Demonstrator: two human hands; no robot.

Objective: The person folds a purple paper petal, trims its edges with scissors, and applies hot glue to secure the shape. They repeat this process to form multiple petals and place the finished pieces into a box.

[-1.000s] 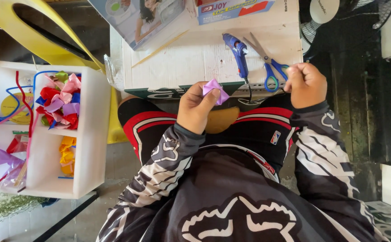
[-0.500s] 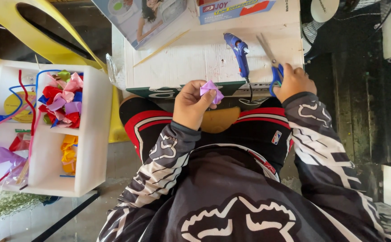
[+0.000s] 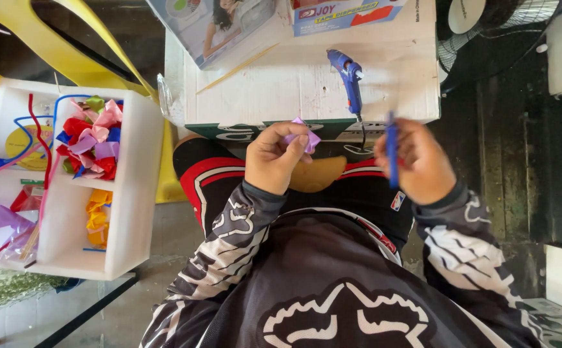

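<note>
A person seen from above, wearing a black, white and red patterned jersey, sits at the near edge of a white counter [image 3: 281,90]. To the left, off the counter, one white divided tray [image 3: 136,193] holds a heap of ribbon bows [image 3: 91,138] in red, pink, purple, blue and green in its upper compartment and one yellow ribbon bundle [image 3: 98,216] in a lower compartment; the bows are too tangled to count. The left hand [image 3: 274,158] hovers just below the counter's near edge, its grip closed on one small purple ribbon piece [image 3: 307,136] pinched at the fingertips. On the counter, one thin wooden stick [image 3: 236,68] lies slanted near the far left corner, beside one printed box [image 3: 213,26]; a second printed box [image 3: 352,13] sits along the far edge. One blue glue gun [image 3: 348,80] lies on the counter right of centre, pointing toward the near edge. The right hand [image 3: 416,161], blurred, is below the near right corner, its grip closed around one blue-handled tool [image 3: 392,148] held upright; its kind cannot be told.
</note>
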